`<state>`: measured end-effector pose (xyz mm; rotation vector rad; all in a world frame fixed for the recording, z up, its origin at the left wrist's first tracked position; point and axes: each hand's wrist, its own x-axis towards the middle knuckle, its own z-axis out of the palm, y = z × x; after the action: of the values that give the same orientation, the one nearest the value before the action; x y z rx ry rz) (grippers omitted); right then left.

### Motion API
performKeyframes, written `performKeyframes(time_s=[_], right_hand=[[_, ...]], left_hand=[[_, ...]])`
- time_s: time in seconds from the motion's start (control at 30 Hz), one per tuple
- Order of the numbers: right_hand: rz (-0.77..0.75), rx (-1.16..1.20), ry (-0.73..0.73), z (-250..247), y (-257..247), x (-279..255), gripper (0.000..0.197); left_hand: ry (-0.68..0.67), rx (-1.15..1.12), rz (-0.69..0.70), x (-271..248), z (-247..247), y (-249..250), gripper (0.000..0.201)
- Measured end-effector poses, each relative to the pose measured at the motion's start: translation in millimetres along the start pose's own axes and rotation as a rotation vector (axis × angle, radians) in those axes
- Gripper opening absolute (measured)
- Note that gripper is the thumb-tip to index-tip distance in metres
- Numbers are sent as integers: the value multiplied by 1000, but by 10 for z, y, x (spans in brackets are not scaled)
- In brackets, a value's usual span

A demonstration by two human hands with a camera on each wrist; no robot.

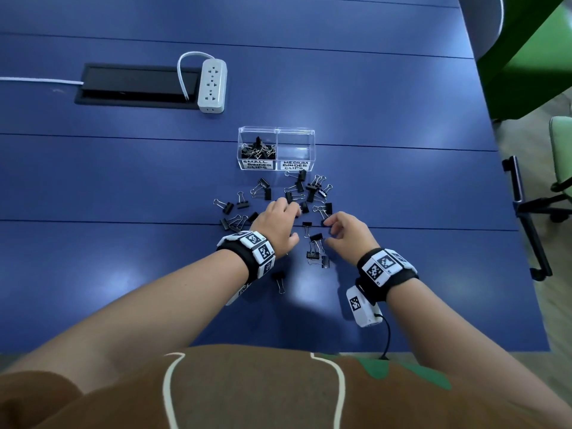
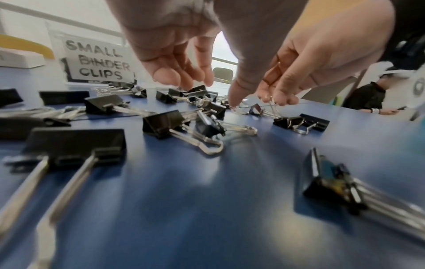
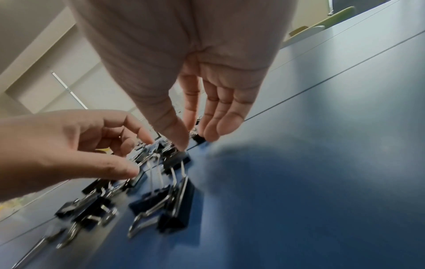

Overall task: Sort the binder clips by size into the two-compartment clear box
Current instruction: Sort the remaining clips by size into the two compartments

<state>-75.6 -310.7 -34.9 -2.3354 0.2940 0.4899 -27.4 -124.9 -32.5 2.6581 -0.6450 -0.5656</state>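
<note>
The clear box (image 1: 277, 130) stands mid-table. Its left compartment, labelled SMALL BINDER CLIPS (image 2: 98, 61), holds several small clips. The right one, labelled MEDIUM BINDER CLIPS, shows no clip. Several black binder clips (image 1: 266, 193) of both sizes lie scattered in front of the box. My left hand (image 1: 297, 222) (image 2: 210, 91) hovers over them with fingers curled down, thumb apart, holding nothing. My right hand (image 1: 327, 233) (image 3: 195, 141) is beside it, its fingertips (image 3: 210, 133) touching a small clip (image 3: 198, 138), thumb spread. Whether that clip is pinched is unclear.
The blue table (image 1: 402, 187) ends at the right, where green chairs (image 1: 560, 156) stand. A white power strip (image 1: 212, 85) and a black cable slot (image 1: 136, 86) lie at the back left. A person in black (image 2: 368, 98) is in the distance.
</note>
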Motion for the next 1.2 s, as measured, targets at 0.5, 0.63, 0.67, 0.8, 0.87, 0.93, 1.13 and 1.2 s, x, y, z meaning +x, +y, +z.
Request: performKeyframes(time_s=[0.5, 0.63, 0.67, 0.8, 0.87, 0.93, 1.13, 1.2], right_hand=[[36, -83, 85, -57, -102, 372, 34], [9, -90, 20, 56, -135, 332, 28], [0, -99, -12, 66, -142, 320, 24], [-18, -104, -4, -41, -169, 368, 14], [0, -106, 75, -133, -195, 464, 18], [11, -125, 118, -199, -241, 583, 24], [85, -186, 90, -156, -352, 770, 32], [79, -189, 112, -133, -371, 780, 25]], left_hand=[[-72, 170, 215, 83, 102, 15, 17], [-53, -48, 110, 72, 26, -50, 11], [-16, -104, 66, 78, -29, -69, 10], [185, -275, -86, 235, -372, -202, 6], [264, -306, -144, 380, -587, -311, 8], [324, -315, -181, 533, -783, -420, 11], [351, -236, -258, 826, -1094, -665, 21], [326, -199, -262, 866, -1103, -701, 24]])
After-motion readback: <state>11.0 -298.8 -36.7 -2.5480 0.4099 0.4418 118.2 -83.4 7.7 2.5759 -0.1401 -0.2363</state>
